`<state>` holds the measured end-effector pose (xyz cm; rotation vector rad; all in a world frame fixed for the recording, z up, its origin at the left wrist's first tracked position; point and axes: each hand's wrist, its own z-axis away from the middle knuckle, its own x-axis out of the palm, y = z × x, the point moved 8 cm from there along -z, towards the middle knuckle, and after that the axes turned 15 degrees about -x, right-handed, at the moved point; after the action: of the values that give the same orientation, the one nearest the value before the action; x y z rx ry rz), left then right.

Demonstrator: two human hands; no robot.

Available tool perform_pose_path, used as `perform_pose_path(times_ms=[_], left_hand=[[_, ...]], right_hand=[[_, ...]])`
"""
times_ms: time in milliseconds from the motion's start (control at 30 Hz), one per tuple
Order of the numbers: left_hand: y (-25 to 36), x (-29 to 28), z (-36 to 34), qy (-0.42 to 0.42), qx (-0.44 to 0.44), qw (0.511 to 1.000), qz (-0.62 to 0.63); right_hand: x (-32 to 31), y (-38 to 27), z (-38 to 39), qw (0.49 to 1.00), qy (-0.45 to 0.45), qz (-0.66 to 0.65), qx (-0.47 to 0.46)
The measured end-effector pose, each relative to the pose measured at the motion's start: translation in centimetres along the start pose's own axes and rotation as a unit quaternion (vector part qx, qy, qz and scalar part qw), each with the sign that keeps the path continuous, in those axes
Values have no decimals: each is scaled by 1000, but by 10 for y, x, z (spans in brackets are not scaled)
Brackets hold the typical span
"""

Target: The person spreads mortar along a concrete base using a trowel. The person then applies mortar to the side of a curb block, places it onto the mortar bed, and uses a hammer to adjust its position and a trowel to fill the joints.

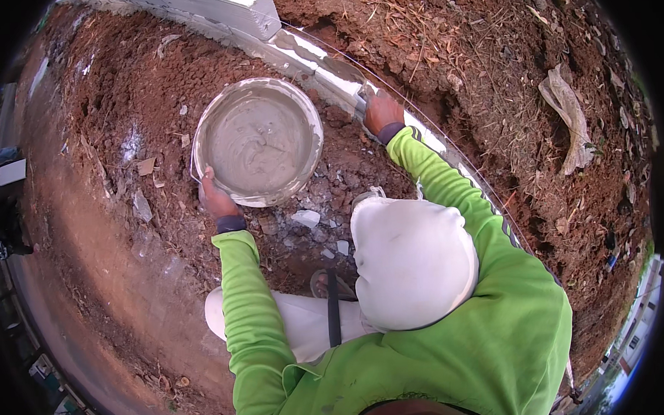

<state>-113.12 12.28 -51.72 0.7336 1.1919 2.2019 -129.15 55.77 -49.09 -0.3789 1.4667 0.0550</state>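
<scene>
A round bucket (317, 127) with a mortar-smeared rim stands on the soil in front of me, holding wet grey mortar (260, 144). My left hand (217, 195) grips its near left rim, the thumb over the edge and the other fingers mostly hidden. My right hand (384, 110) is closed around a trowel, whose handle it covers. Part of the grey trowel blade (360, 104) shows beside my fingers, at the low white block course (426, 133). Grey mortar (342, 68) lies along the top of that course, just beyond the hand.
A larger white block (248, 11) sits on the course at the far end. A thin taut string (485, 184) runs alongside. White rubble pieces (306, 218) lie near my foot. Loose reddish soil (123, 76) spreads left, and a crumpled sheet (565, 119) lies right.
</scene>
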Motion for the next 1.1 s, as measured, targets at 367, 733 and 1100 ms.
perform_pose_path(times_ms=[367, 733, 1100], left_hand=[[15, 6, 7, 20, 7, 999, -44], [19, 16, 22, 25, -2, 1000, -14], [14, 9, 16, 20, -3, 1000, -8]], right_hand=[[1, -4, -15, 999, 34, 6, -42], [-2, -1, -13, 1000, 5, 4, -12], [4, -24, -96, 994, -32, -99, -8]])
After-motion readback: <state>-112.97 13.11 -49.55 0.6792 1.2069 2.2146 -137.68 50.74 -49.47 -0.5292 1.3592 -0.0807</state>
